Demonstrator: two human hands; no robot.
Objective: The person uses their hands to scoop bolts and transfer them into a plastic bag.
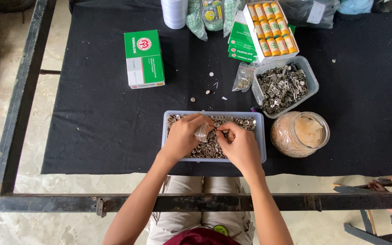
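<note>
Over shallow clear plastic tray of small round metal snaps [259, 136] near counter's front edge: left hand [184, 136] pinching limp, light clear plastic bag [202, 132] at its mouth, right hand [239, 147] fingertip-pinching one hard, slippery snap.

A shallow tray of small metal fasteners [256, 136] is set at the near edge of the worktop [100, 118], with both hands placed in it. Just right of it, a round jar [299, 134] is stood. Behind the jar, a tub of metal clips [283, 86] is placed, and behind that an open box of thread spools [271, 28]. A closed box [144, 59] is laid well apart, behind and to the left.
</note>
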